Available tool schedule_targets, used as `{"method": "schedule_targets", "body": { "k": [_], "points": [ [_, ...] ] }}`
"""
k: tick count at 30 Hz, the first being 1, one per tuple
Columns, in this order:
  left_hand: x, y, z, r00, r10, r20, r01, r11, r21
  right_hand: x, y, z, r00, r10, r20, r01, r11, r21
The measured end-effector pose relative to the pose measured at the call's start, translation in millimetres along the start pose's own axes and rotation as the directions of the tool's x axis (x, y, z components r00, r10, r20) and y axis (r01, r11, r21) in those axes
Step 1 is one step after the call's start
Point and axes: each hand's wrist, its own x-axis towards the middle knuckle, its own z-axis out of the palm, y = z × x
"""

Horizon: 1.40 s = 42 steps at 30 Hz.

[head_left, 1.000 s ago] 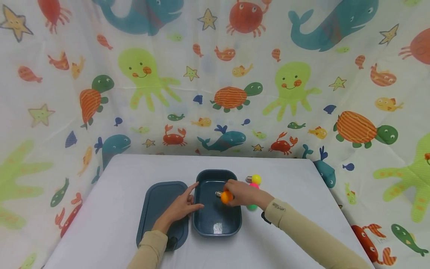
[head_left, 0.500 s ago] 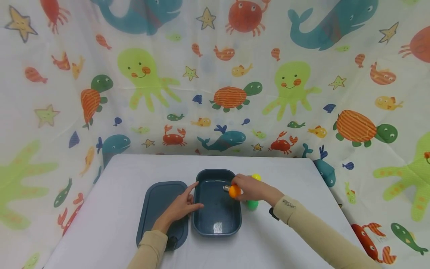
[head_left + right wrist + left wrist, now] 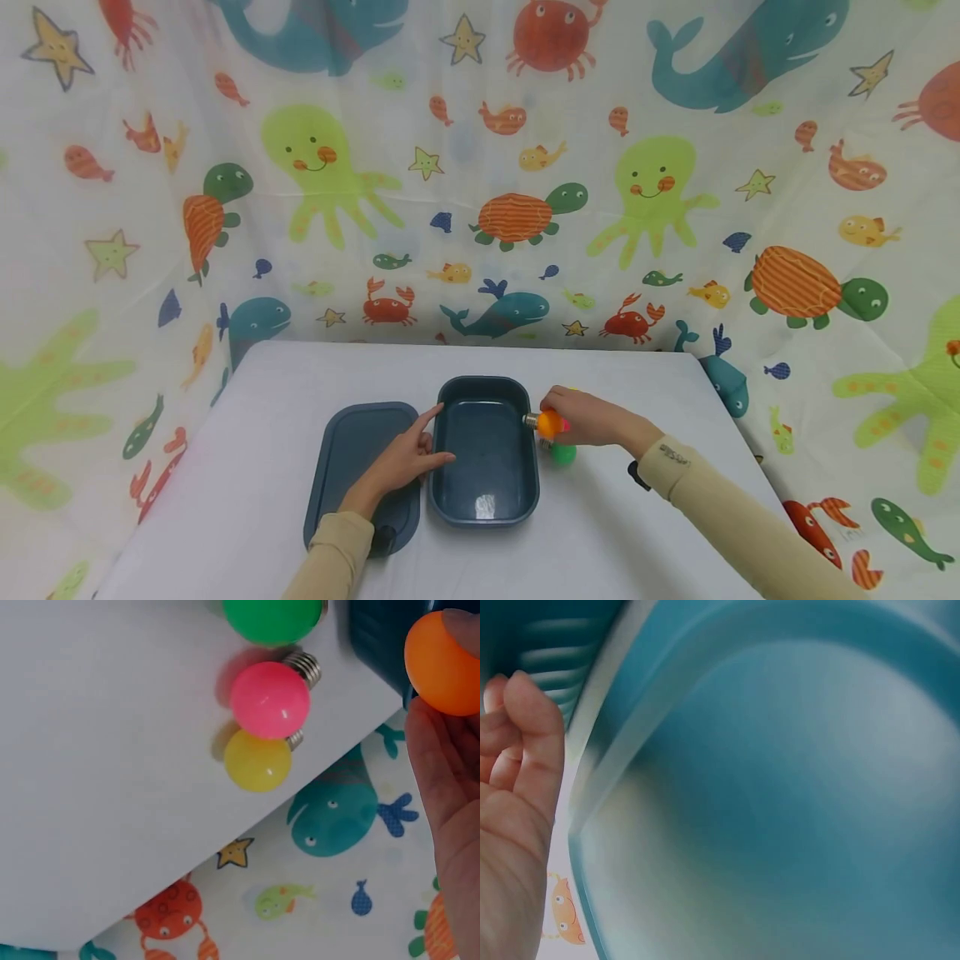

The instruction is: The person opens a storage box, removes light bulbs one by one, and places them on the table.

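Observation:
My right hand (image 3: 583, 415) pinches an orange light bulb (image 3: 551, 424) by its round part, over the right rim of a dark blue box (image 3: 484, 462). The bulb's metal screw base points left. Beside the box, a green bulb (image 3: 562, 454) lies just below the right hand. The right wrist view shows a pink bulb (image 3: 270, 700) and a yellow bulb (image 3: 258, 760) lying in a row with the green one. My left hand (image 3: 401, 461) touches the box's left rim, index finger and thumb stretched out. Its other fingers are bent and partly hidden.
A dark blue lid (image 3: 351, 450) lies flat to the left of the box, partly under the left forearm. Everything rests on a white table (image 3: 645, 517). A patterned sea-animal curtain (image 3: 450, 183) hangs behind the table and along its sides.
My right hand has carried the orange bulb rightward, from above the box's inside to its right rim. The left hand, box and lid stay in place.

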Motion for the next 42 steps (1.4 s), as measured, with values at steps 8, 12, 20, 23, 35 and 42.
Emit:
{"method": "schedule_targets", "body": {
  "k": [8, 12, 20, 23, 35, 42],
  "points": [
    [1.6, 0.2, -1.7, 1.000, -0.001, 0.004, 0.001, 1.000, -0.005, -8.4, 13.3, 2.4, 0.998, -0.041, 0.038, 0.044, 0.997, -0.068],
    [2.0, -0.2, -2.7, 1.000, 0.003, 0.005, -0.003, 1.000, -0.007, -10.4, 16.9, 6.7, 0.996, -0.008, 0.083, 0.016, 0.995, -0.095],
    [2.9, -1.8, -2.8, 1.000, 0.016, 0.010, -0.016, 1.000, 0.002, -13.6, 18.3, 21.0, 0.988, 0.023, 0.152, -0.002, 0.990, -0.140],
    [2.8, -1.9, -2.8, 1.000, 0.017, 0.011, -0.017, 1.000, 0.003, -14.7, 18.2, 26.5, 0.986, -0.002, 0.167, 0.029, 0.987, -0.156],
    [0.3, -1.3, -0.5, 1.000, 0.023, 0.008, -0.023, 1.000, -0.005, -17.3, 18.8, 37.3, 0.973, -0.108, 0.203, 0.162, 0.949, -0.269],
    [-0.6, -1.7, 0.9, 1.000, 0.023, 0.005, -0.023, 1.000, 0.002, -18.5, 22.7, 44.7, 0.970, -0.153, 0.189, 0.213, 0.908, -0.361]
  ]
}}
